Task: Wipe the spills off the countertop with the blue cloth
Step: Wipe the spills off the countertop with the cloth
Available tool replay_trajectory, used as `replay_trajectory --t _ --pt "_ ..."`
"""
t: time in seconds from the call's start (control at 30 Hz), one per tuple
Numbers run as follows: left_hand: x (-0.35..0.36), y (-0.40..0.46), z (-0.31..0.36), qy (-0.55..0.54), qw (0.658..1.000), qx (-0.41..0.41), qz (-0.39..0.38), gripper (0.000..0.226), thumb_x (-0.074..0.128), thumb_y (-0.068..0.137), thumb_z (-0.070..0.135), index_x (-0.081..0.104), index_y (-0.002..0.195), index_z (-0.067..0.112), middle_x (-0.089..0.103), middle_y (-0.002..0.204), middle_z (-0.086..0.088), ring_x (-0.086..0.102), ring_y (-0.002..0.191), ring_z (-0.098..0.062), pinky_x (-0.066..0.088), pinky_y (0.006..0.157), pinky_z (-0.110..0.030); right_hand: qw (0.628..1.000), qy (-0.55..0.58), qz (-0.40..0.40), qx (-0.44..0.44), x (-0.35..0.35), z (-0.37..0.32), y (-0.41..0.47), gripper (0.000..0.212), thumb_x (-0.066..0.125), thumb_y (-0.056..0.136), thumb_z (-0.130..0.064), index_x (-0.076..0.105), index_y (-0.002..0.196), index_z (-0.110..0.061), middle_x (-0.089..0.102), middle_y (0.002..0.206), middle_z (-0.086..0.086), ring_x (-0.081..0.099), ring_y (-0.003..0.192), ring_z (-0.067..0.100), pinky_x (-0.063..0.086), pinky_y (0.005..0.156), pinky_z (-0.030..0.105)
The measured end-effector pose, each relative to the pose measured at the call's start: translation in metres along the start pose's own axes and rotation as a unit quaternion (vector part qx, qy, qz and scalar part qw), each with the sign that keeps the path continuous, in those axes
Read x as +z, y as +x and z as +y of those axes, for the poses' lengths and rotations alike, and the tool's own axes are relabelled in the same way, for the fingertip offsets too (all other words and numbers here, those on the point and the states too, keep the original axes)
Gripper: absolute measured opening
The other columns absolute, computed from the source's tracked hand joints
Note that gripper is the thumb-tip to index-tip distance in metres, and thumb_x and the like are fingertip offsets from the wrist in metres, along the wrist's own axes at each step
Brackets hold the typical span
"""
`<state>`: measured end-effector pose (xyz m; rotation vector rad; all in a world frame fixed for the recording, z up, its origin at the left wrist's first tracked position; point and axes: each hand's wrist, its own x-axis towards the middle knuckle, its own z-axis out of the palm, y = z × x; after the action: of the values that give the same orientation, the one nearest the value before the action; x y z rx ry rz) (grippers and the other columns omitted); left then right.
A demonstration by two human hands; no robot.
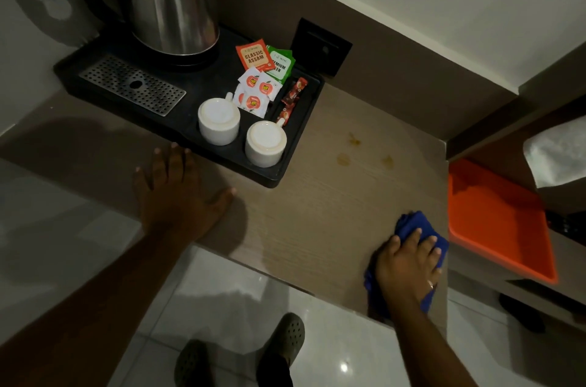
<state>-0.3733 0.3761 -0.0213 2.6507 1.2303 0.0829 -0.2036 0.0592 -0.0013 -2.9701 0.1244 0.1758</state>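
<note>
While our right hand (407, 263) presses flat on the blue cloth (415, 225) and our left hand (177, 196) rests spread on the worktop (317, 212), the spills (353, 141) — three amber blots beside the tray (298, 133) — remain unwiped.

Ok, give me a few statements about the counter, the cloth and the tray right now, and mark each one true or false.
1. The right hand presses the blue cloth on the countertop. True.
2. The cloth covers the spills. False: the brownish spots lie apart from it, farther back on the counter.
3. Both white cups stand upside down on the black tray. True.
4. The left hand holds the kettle. False: it rests flat on the countertop.
</note>
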Motion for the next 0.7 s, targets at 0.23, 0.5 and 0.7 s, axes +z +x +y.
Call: replay_trajectory --t 0.23,0.5,0.7 --pt "0.0 0.0 -0.001 0.008 1.0 -0.003 -0.002 0.109 0.03 0.074 0.084 0.027 0.149 0.006 0.025 0.16 -0.021 0.018 0.147 -0.041 0.013 0.114 -0.066 0.954 -0.027 -0.053 -0.294 0.019 -0.059 -0.036 0.061 0.02 0.098 -0.043 0.007 0.153 -0.019 0.0 0.162 0.005 -0.001 0.149 0.024 -0.001 0.118 0.044" --pt "-0.002 -0.001 0.002 0.005 1.0 -0.009 -0.005 0.109 0.035 0.072 0.082 0.03 0.148 0.004 0.027 0.159 -0.021 0.02 0.146 -0.042 0.016 0.112 -0.067 0.978 -0.04 -0.041 -0.201 -0.021 0.038 0.052 0.063 0.021 0.095 -0.043 0.019 0.151 -0.013 0.014 0.16 0.014 0.011 0.148 0.033 0.011 0.119 0.051" --pt "-0.003 0.0 0.004 0.01 1.0 -0.014 -0.002 0.108 0.037 0.072 0.081 0.031 0.149 0.006 0.026 0.159 -0.019 0.02 0.146 -0.041 0.016 0.112 -0.065 0.997 -0.025 -0.051 -0.056 -0.017 -0.072 0.123 0.063 0.029 0.099 -0.037 0.008 0.152 -0.011 0.002 0.162 0.015 0.002 0.148 0.034 0.005 0.118 0.055"
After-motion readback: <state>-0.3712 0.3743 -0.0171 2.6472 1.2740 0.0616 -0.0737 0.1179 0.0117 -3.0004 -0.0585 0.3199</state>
